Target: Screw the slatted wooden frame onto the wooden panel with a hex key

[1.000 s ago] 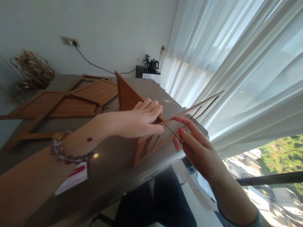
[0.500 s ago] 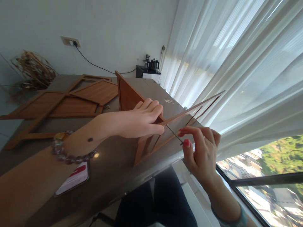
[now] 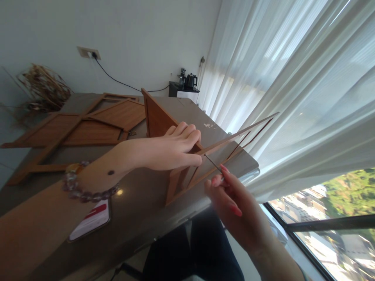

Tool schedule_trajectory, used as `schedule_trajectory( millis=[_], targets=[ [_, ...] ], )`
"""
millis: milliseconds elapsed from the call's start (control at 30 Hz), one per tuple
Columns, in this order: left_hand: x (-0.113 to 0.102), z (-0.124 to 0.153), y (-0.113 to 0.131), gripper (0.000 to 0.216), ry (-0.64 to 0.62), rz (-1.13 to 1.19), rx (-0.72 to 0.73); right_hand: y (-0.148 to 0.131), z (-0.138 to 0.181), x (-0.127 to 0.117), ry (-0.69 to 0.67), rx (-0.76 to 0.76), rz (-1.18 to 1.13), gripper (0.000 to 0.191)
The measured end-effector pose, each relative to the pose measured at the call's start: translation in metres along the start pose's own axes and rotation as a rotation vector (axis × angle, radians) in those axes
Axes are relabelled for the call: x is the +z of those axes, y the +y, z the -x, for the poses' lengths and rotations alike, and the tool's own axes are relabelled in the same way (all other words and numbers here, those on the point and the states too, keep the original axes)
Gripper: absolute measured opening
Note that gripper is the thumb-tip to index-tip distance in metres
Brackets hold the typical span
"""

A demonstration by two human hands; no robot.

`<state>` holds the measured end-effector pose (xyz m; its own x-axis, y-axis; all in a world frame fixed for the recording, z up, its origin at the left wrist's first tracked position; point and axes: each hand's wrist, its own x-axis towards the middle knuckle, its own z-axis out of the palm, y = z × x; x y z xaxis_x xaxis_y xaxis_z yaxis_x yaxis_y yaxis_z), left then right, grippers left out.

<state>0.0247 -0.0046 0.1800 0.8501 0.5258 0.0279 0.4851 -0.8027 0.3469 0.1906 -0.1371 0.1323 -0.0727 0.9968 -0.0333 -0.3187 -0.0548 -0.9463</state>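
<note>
My left hand (image 3: 175,150) is closed over the corner where an upright brown wooden panel (image 3: 155,115) meets an open wooden frame (image 3: 225,141). Its thumb presses on the frame's near side, and its fingers hide much of the joint. Beside that thumb, the tip of a thin metal hex key (image 3: 212,162) meets the frame. My right hand (image 3: 237,207) pinches the key's outer end between thumb and fingers, which cover that end. The frame leans out to the right, past the panel.
More wooden panels (image 3: 108,128) and a long frame (image 3: 58,142) lie on the grey table (image 3: 140,195), with small brass-coloured hardware (image 3: 133,133) beside them. A phone (image 3: 92,221) lies under my left forearm. White curtains (image 3: 243,78) hang close on the right.
My right hand has turned over and moved left along the hex key, from loosely spread fingers to a pinch on its end. My left hand, panel and frame have stayed almost still.
</note>
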Motion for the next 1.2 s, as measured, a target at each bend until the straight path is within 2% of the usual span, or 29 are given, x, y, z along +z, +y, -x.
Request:
schedule_trajectory(
  millis=[67, 100, 167, 233, 300, 367, 533, 600, 667, 767, 833, 933, 1000, 1033, 1100, 1200],
  targets=[
    [0.000, 0.000, -0.001, 0.028, 0.002, -0.003, 0.009, -0.002, -0.001, -0.001, -0.045, 0.059, -0.078, 0.040],
    [0.000, 0.000, -0.001, 0.028, -0.001, -0.004, 0.010, -0.002, -0.001, -0.005, -0.065, 0.068, -0.035, 0.043],
    [-0.001, 0.000, 0.000, 0.027, -0.008, -0.007, 0.007, -0.003, -0.004, -0.016, -0.040, 0.013, 0.192, 0.053],
    [-0.002, 0.000, 0.001, 0.024, -0.018, -0.010, 0.007, -0.003, -0.006, -0.028, 0.076, -0.136, 0.500, 0.058],
    [-0.003, 0.000, 0.002, 0.023, -0.023, -0.011, 0.013, -0.004, -0.007, -0.038, 0.189, -0.304, 0.776, 0.055],
    [-0.002, 0.000, 0.001, 0.024, -0.024, -0.008, 0.010, -0.006, -0.006, -0.044, 0.224, -0.478, 1.048, 0.046],
    [-0.001, -0.001, 0.000, 0.026, -0.017, -0.018, 0.007, -0.014, -0.001, -0.042, 0.339, -1.077, 1.840, 0.033],
    [0.000, 0.000, 0.001, 0.026, -0.006, -0.025, 0.011, -0.018, -0.001, -0.037, 0.355, -1.151, 1.973, 0.022],
    [-0.001, 0.000, 0.002, 0.026, 0.004, -0.026, 0.009, -0.022, -0.002, -0.031, 0.314, -1.109, 1.945, 0.024],
    [-0.001, 0.001, 0.003, 0.026, 0.001, -0.013, 0.000, -0.026, -0.005, -0.026, 0.214, -0.895, 1.650, 0.036],
    [-0.001, 0.001, 0.003, 0.024, -0.009, -0.006, -0.003, -0.026, -0.008, -0.025, 0.140, -0.627, 1.299, 0.044],
    [-0.001, 0.001, 0.002, 0.019, -0.004, -0.007, 0.010, -0.019, -0.014, -0.025, -0.010, -0.145, 0.584, 0.052],
    [0.000, 0.001, 0.001, 0.018, 0.010, -0.005, 0.021, -0.011, -0.017, -0.025, -0.081, 0.065, 0.190, 0.051],
    [0.000, 0.001, 0.001, 0.019, 0.014, -0.005, 0.025, -0.006, -0.017, -0.026, -0.098, 0.113, 0.082, 0.050],
    [-0.001, 0.001, 0.002, 0.019, 0.004, -0.013, 0.021, 0.001, -0.017, -0.027, -0.097, 0.098, 0.085, 0.048],
    [-0.002, 0.001, 0.003, 0.022, -0.018, -0.021, 0.012, 0.005, -0.013, -0.032, 0.013, -0.124, 0.468, 0.053]
  ],
)
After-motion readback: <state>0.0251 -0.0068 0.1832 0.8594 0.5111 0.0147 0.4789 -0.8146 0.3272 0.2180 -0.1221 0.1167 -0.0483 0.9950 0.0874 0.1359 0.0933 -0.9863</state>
